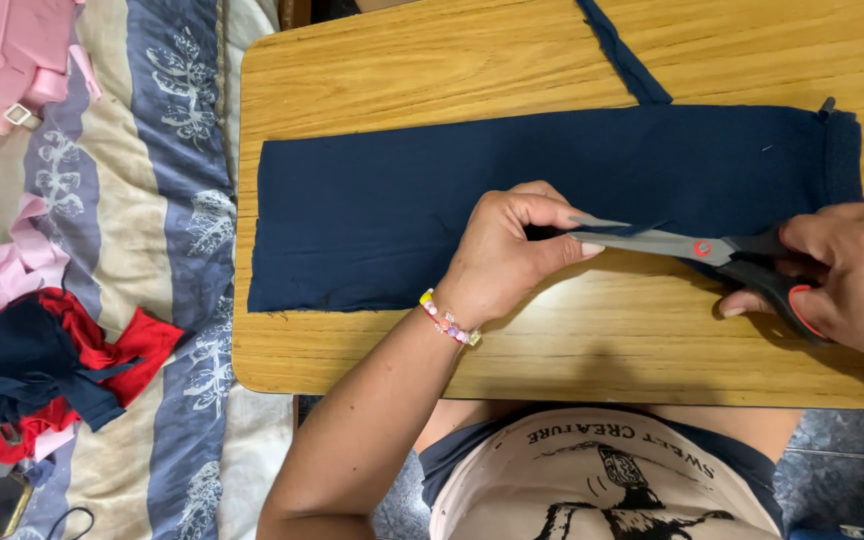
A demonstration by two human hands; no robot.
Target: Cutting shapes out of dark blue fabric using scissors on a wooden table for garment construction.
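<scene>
- On the wooden table (372, 90), a long piece of navy fabric (372, 215) lies flat, spread from the table's left part across to its right edge, with its near edge running under both hands.
- The left hand (507, 255) rests on the near edge of the fabric, about midway along it, fingers curled in and thumb stretched to the right, pinching the cloth just beside the scissor blades.
- The right hand (847, 265) sits at the right end of the table, closed around the black handles of the scissors (697, 248), fingers through the loops.
- The scissors point left toward the left hand; their grey blades are slightly parted, with the fabric's edge between them, and the tips nearly touch the left thumb.
- The fabric is dark navy, plain, roughly rectangular, with slightly frayed edges and a thicker folded band at its right end.
- A narrow navy strip (622, 50) runs from the fabric's far edge up toward the back of the table.
- The scissors have a red pivot ring and red lining inside the handle loop.
- A beaded bracelet (447, 320) circles the left wrist.
- To the left of the table, a striped floral bedspread (167, 150) holds scraps of red and navy cloth (42, 375) and pink cloth (2, 270).
</scene>
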